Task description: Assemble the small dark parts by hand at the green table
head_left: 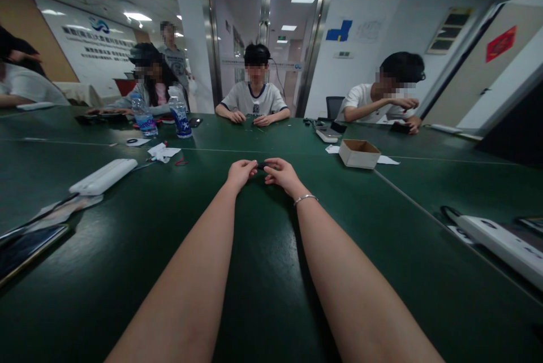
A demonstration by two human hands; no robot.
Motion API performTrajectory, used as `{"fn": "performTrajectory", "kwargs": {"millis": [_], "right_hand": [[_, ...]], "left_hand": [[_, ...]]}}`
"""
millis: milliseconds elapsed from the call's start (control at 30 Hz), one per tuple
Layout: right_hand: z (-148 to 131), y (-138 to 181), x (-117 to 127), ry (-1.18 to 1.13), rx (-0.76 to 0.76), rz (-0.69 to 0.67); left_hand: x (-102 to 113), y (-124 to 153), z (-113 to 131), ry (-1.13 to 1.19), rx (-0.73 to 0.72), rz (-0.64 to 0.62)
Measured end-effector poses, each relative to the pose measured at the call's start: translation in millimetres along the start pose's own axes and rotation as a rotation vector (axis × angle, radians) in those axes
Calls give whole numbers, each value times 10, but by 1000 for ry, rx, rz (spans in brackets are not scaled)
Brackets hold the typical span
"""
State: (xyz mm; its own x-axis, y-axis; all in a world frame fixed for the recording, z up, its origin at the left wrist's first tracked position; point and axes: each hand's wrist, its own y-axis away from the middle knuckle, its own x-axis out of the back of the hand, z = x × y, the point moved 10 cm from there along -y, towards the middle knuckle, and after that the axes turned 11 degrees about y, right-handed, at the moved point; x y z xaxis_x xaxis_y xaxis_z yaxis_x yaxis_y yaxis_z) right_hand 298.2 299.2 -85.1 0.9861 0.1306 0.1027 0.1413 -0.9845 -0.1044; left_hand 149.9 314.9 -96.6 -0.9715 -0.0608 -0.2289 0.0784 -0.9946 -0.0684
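Observation:
Both my arms reach forward over a dark green table (263, 227). Between my fingertips is a small black object (261, 165), too small to name. My left hand (243, 173) pinches its left end between thumb and fingers. From the other side, the fingers of my right hand (282, 174) close on its right end, with the thumb beneath. A silver bracelet (306, 199) circles my right wrist. Much of the black object is hidden by my fingers.
At left lie a white power strip (104, 176) and a phone (31, 250). Two bottles (180, 117) and paper scraps (163, 152) stand or lie farther back. An open box (360, 154) is back right, another white strip (500, 244) nearer. Several people sit around, one opposite (254, 94).

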Motion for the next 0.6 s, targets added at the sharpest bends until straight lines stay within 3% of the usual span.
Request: {"fn": "performTrajectory", "kwargs": {"millis": [233,600], "right_hand": [[14,-11,3,-12,-11,1],[-6,18,27,-21,-10,9]], "left_hand": [[-129,94,100,-8,-109,-86],[-164,52,55,-54,-77,-140]]}}
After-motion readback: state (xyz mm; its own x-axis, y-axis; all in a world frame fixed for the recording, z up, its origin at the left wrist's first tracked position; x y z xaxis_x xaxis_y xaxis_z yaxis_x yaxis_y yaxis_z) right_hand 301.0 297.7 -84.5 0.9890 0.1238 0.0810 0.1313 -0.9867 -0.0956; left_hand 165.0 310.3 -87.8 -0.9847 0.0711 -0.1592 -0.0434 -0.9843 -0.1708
